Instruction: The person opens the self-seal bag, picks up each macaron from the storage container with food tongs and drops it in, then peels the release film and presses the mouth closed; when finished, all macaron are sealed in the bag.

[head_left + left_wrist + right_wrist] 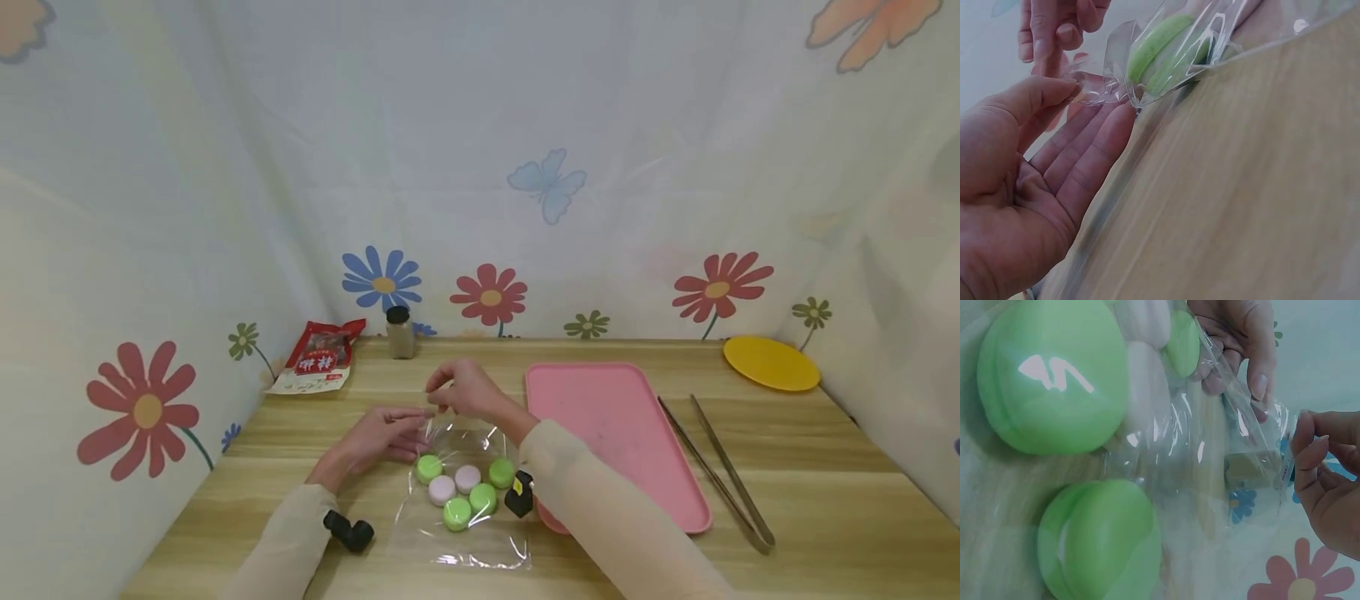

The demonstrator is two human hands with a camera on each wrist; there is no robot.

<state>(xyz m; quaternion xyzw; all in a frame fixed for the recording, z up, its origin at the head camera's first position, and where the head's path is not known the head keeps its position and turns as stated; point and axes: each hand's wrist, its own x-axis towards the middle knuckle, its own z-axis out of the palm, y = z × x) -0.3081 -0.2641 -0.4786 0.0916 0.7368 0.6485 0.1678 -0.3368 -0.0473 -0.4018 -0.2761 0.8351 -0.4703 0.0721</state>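
Observation:
A clear plastic bag (480,546) lies on the table with several macarons in it, green ones (457,514) and pale pink ones (442,490). At the bag's far left corner my left hand (378,439) pinches the film between thumb and index finger, the other fingers extended beneath, as the left wrist view (1035,169) shows. My right hand (468,392) is just beyond, pinching the bag's far edge between thumb and index finger; in the right wrist view this hand (1335,475) is at the right, with the film (1260,431) stretched between both hands.
A pink tray (600,417) lies right of the bag, partly under my right forearm. Metal tongs (723,467) rest right of the tray, and a yellow plate (772,363) sits at the far right. A red packet (318,358) and a black-capped jar (401,335) stand at the back left.

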